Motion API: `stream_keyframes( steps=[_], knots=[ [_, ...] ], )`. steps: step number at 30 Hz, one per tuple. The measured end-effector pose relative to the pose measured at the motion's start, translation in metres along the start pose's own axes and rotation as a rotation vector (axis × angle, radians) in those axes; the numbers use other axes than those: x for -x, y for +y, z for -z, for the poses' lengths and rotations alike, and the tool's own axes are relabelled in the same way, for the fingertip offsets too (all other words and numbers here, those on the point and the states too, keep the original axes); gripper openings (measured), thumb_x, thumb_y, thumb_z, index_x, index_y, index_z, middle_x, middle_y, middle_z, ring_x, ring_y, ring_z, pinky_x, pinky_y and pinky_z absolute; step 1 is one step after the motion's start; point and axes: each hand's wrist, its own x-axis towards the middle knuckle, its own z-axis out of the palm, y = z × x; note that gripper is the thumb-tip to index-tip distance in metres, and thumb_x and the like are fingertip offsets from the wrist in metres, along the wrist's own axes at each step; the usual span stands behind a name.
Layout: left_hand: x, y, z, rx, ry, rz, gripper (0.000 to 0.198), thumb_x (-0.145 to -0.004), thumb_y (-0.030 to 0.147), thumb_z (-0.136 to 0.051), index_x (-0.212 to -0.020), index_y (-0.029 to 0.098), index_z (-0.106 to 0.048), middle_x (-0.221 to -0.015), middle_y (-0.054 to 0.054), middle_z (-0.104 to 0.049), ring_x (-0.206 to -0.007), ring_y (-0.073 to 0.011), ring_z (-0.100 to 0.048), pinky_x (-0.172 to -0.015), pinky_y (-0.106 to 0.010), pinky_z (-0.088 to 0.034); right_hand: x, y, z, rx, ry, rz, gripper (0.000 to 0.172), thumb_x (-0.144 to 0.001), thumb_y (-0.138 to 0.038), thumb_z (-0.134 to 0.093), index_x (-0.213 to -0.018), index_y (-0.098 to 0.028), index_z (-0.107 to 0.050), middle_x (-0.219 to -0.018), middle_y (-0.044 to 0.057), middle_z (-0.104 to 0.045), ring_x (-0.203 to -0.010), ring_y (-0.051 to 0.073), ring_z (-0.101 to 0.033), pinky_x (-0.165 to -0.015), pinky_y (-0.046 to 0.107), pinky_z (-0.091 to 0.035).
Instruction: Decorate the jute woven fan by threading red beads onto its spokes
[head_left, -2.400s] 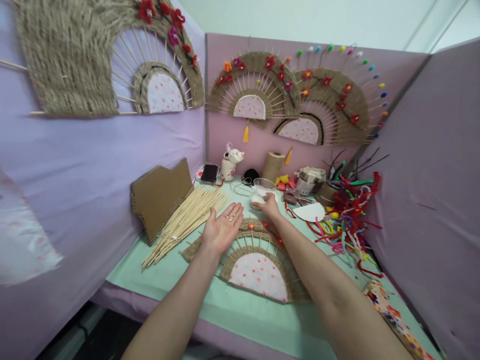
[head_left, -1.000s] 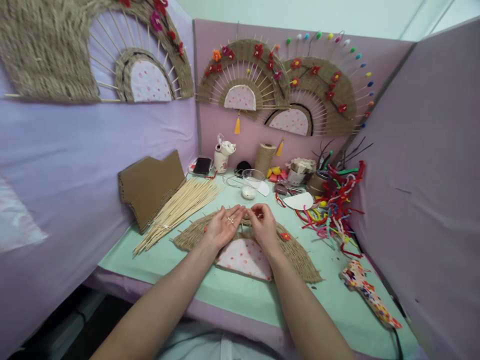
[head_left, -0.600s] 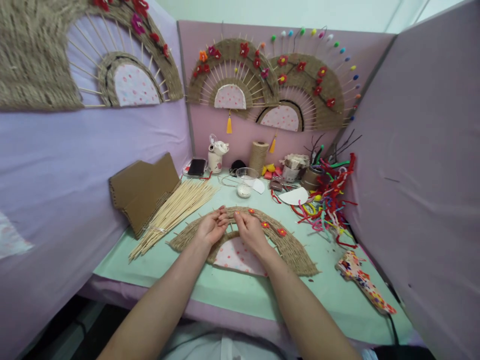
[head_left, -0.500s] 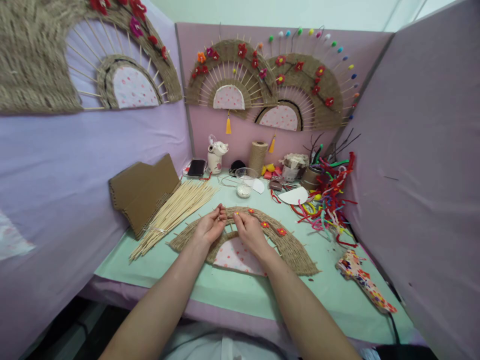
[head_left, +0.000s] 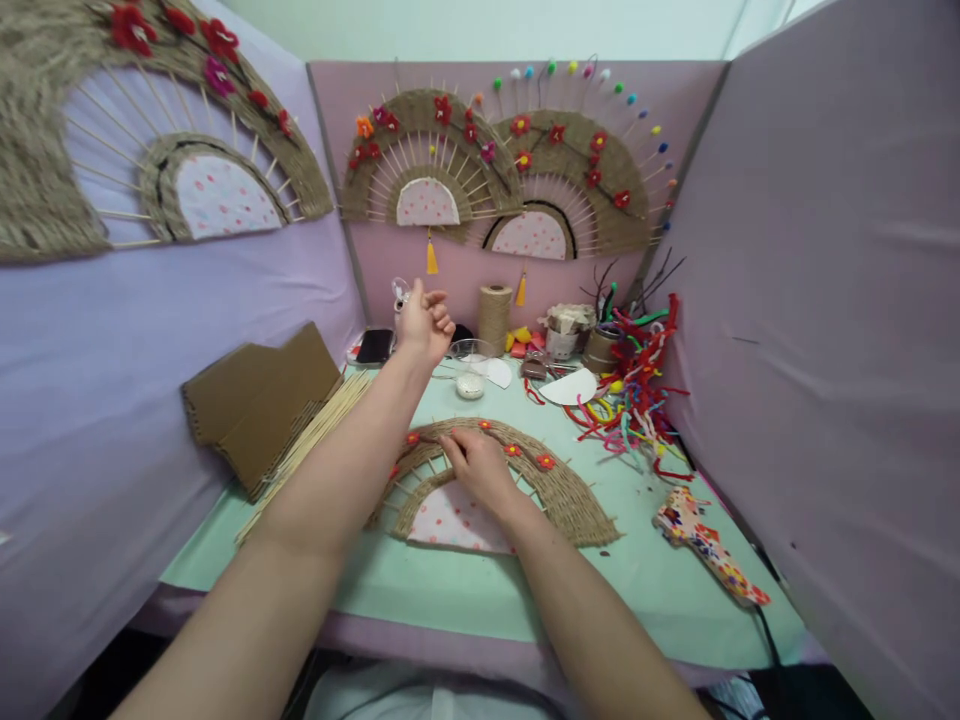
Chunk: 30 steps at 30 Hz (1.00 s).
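Note:
A half-round fan (head_left: 577,500) woven of brown twine over thin sticks lies on the table, with a pink dotted half-disc at its centre and small orange-red flowers (head_left: 546,461) along its band. My right hand (head_left: 480,470) is over the fan, thumb and fingers pinched at the upper band; what sits between the fingertips is too small to make out. Raised beyond the fan, my left hand (head_left: 426,325) has its fingers curled in and hides most of a white jar. Whether it holds anything, such as a fine thread, is hidden.
Thin sticks (head_left: 307,440) and cardboard (head_left: 262,400) lie left. Behind stand a glass bowl (head_left: 470,382), a twine spool (head_left: 494,318) and a paper half-disc (head_left: 570,386). Coloured pipe cleaners (head_left: 637,390) and a corded, patterned glue gun (head_left: 709,545) are right. Finished fans (head_left: 435,150) hang behind.
My left hand has lifted off the fan, up and away toward the back of the table. My right hand stays at the fan's band. The view has turned slightly right.

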Motion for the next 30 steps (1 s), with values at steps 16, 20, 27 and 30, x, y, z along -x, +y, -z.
stream_keyframes(
  steps=[16,20,27,30],
  knots=[
    [-0.03,-0.041,0.014,-0.551,0.113,-0.029,0.03,-0.086,0.043,-0.053,-0.074,0.016,-0.062,-0.082,-0.011,-0.067,-0.086,-0.019,-0.063,-0.089,-0.033,-0.041,0.0,-0.004,0.004,0.02,-0.001,0.03,0.032,-0.093,-0.039,-0.051,-0.067,-0.021,-0.057,-0.068,0.001,-0.061,-0.061,0.014,-0.05,-0.057,0.027,-0.027],
    [0.02,-0.031,0.048,-0.577,0.145,-0.208,0.005,-0.074,0.02,-0.063,-0.079,0.018,-0.064,-0.082,-0.004,-0.066,-0.086,-0.0154,-0.061,-0.087,-0.028,-0.043,0.0,-0.004,0.0,0.06,-0.033,0.003,0.034,-0.083,-0.043,-0.064,-0.059,-0.021,-0.052,-0.058,-0.002,-0.052,-0.054,0.013,-0.042,-0.053,0.027,-0.021],
    [0.103,-0.011,0.134,-0.8,0.312,-0.525,0.01,-0.075,0.024,-0.061,-0.084,0.018,-0.064,-0.09,-0.004,-0.065,-0.091,-0.017,-0.06,-0.089,-0.031,-0.045,0.001,-0.003,0.0,-0.032,-0.047,-0.016,0.043,-0.095,-0.038,-0.041,-0.055,-0.021,-0.039,-0.056,-0.002,-0.045,-0.054,0.013,-0.038,-0.055,0.027,-0.022],
    [0.111,-0.01,0.157,-0.785,0.411,-0.553,0.011,-0.075,0.024,-0.061,-0.085,0.019,-0.062,-0.09,-0.003,-0.064,-0.089,-0.0163,-0.06,-0.087,-0.031,-0.046,0.002,-0.001,0.0,-0.064,-0.024,-0.026,0.039,-0.097,-0.035,-0.034,-0.061,-0.022,-0.036,-0.059,-0.002,-0.044,-0.056,0.014,-0.039,-0.057,0.027,-0.026]
  ],
)
